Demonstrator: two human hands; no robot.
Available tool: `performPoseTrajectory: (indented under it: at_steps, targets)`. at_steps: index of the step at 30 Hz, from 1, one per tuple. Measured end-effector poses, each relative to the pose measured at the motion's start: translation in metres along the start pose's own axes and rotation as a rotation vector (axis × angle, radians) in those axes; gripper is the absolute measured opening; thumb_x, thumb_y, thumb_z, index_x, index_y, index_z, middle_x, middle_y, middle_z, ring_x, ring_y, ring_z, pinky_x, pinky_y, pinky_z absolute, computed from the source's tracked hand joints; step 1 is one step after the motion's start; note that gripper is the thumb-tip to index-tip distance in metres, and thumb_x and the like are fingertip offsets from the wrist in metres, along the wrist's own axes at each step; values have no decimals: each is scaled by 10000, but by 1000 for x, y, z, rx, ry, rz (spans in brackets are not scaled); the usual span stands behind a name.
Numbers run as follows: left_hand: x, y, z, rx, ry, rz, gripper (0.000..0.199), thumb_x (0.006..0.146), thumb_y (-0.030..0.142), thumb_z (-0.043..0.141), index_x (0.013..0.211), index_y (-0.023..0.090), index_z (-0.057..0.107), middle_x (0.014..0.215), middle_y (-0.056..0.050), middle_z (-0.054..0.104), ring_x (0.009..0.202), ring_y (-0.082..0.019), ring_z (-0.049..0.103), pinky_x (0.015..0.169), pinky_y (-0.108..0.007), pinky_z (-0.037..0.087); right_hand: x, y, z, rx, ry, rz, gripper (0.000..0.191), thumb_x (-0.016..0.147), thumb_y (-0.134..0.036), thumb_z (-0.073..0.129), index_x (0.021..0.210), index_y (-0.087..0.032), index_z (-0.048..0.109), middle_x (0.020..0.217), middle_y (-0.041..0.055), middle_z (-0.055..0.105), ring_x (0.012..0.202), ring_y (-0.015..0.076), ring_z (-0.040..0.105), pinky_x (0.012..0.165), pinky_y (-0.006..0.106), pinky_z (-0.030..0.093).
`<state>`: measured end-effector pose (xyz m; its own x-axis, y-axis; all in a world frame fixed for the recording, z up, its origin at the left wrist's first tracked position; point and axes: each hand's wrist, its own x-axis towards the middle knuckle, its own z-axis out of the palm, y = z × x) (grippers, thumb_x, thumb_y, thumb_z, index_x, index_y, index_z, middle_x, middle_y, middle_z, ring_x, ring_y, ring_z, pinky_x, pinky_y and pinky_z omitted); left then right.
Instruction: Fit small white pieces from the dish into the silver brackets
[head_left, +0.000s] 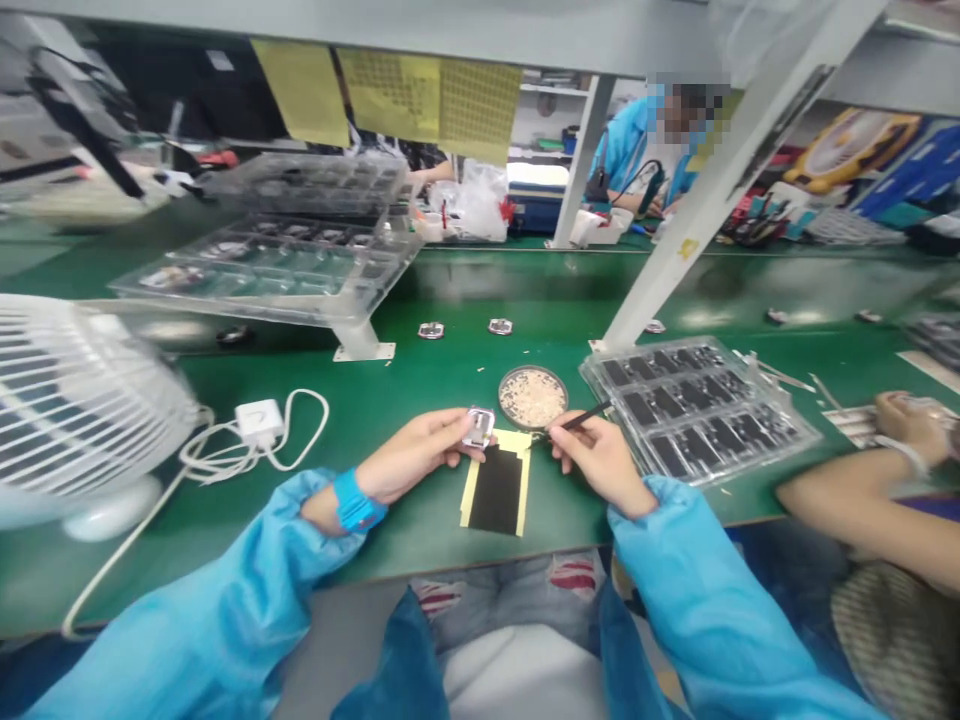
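Note:
My left hand (424, 448) is closed on a small, squarish silver watch-like part (478, 428), pinched between thumb and fingers above the work surface. In my right hand (600, 462) are slim black tweezers (587, 415), their tip pointing left, close to that part. Beneath both hands lies a black sheet (496, 492) on yellow backing (523, 505). Just beyond them stands a round dish (502, 412) filled with small pale pieces. A clear tray (667, 472) holding rows of dark rectangular parts sits right of my right hand.
To the left stand a white fan (82, 410) and a white adapter (259, 422) with its cable. Small silver parts (500, 327) line the back of the green bench (420, 520). A white post (675, 230) rises behind the tray. One co-worker's arm (862, 485) rests at right; another person sits opposite.

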<state>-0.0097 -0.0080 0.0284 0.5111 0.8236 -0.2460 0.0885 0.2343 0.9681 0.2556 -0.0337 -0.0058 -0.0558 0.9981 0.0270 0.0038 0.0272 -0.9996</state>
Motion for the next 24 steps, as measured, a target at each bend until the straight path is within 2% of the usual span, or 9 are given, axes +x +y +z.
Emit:
performPoseTrajectory:
  at_steps: [2,5,7,10,13,15,18,21,24]
  targets:
    - [17,9,10,290,-1,97,330,919,455,587,1086,174,626,1030,-89,696,891,-223,639,705,-303,447,1,0,-1,15,12,-20,377,776,-493,787,887,-153,670,686,32,656,547,137,611,432,237,519]
    - [28,20,19,805,123,303,217,920,321,519,1091,211,595,970,-50,666,884,-233,610,780,-350,445,2,3,-1,25,22,-42,350,789,-473,781,893,-157,670,813,66,688,685,170,670,487,251,557]
    - [27,22,17,961,189,378,192,919,277,477,1047,215,606,920,-44,643,844,-229,592,761,-351,433,1,4,4,32,26,-39,335,787,-454,787,900,-162,667,840,68,692,711,176,679,508,258,567]
    - [25,15,7,831,176,349,193,901,342,523,914,209,662,851,-33,630,758,-201,568,689,-314,426,2,9,20,79,48,-39,319,789,-428,794,924,-176,653,808,50,690,706,176,686,556,272,585]
    - [25,3,-5,562,108,193,298,876,467,568,848,189,674,833,-34,666,760,-198,598,686,-294,445,6,15,37,54,72,-40,299,825,-428,764,966,-189,651,803,46,694,744,192,704,626,293,604]
    - [26,-5,-9,478,51,122,326,881,491,563,846,183,666,822,-29,688,782,-201,619,706,-287,452,7,19,42,-13,76,-50,285,846,-428,742,979,-192,656,832,50,700,777,202,714,672,304,610]
    - [25,-13,-8,620,32,122,287,904,448,549,851,194,672,759,-1,678,680,-173,576,626,-271,399,8,22,42,-72,70,-70,252,863,-409,727,975,-193,662,862,49,702,778,195,712,699,299,605]
    - [23,-15,-2,804,88,159,229,911,387,546,844,214,679,697,28,649,585,-149,501,565,-275,328,7,21,39,-84,53,-71,217,870,-379,724,974,-197,667,868,44,698,786,187,707,701,287,598]
    - [22,-16,1,814,115,176,199,907,354,553,829,220,679,707,35,650,604,-145,517,575,-271,331,6,20,39,-76,45,-67,208,869,-367,728,962,-192,666,850,41,695,788,183,706,723,290,602]
